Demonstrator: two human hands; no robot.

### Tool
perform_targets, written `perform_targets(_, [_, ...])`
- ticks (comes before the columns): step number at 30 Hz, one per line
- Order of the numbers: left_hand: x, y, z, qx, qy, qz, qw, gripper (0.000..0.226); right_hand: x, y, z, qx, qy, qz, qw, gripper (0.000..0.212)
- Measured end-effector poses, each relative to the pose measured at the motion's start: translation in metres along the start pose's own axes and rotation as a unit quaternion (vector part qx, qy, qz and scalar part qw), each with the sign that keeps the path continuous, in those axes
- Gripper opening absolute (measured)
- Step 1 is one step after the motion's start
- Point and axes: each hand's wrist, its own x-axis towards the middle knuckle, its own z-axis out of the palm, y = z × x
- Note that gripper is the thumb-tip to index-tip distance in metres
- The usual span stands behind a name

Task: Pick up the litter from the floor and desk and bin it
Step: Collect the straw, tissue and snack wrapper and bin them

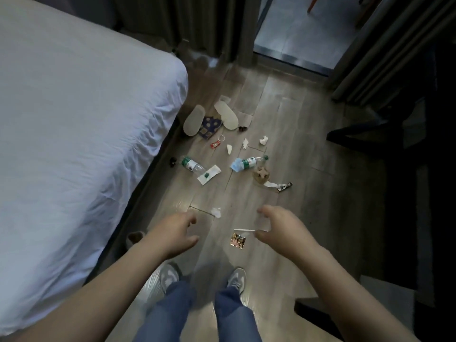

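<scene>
Hovers over the floor (308, 218) with left hand (175, 233) and right hand (283, 230), fingers (265, 210) loosely curled, empty; covers right end of the white stick (244, 230).

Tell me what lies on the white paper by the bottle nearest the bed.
A small green scrap lies on the paper; anything beneath the paper is hidden.

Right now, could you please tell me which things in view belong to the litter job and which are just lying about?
For the job: bottle by the bed, second bottle, crumpled tissue, white stick, shiny wrapper, red sachet.
Just lying about: bed, dark chair, probably the slippers.
</scene>
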Motion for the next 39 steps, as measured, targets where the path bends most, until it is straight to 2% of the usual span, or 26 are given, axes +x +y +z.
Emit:
perform_targets(10, [0.178,-0.058,0.114,0.046,-0.009,0.031,0.998,0.044,0.153,0.083,0.125,-0.018,0.015,-0.004,1.0,0.059])
perform_targets(19, [0.332,-0.127,0.275,0.109,-0.02,0.076,0.991,0.044,0.273,0.171,0.312,-0.027,-0.02,0.02,0.999,0.061])
perform_targets(26, [0.432,-0.174,0.402,0.165,-0.01,0.149,0.975,0.04,0.369,0.243,0.44,-0.11,-0.051,-0.02,0.992,0.056])
perform_targets(29, [0.463,-0.187,0.432,0.188,-0.002,0.182,0.965,0.032,0.393,0.266,0.485,-0.193,-0.059,-0.06,0.977,0.05])
perform_targets(31, [0.475,-0.193,0.446,0.196,0.002,0.199,0.96,0.031,0.4,0.279,0.503,-0.212,-0.061,-0.064,0.973,0.057])
perform_targets(39, [0.473,-0.191,0.469,0.173,0.01,0.189,0.967,0.051,0.392,0.292,0.522,-0.127,-0.012,-0.021,0.992,0.082])
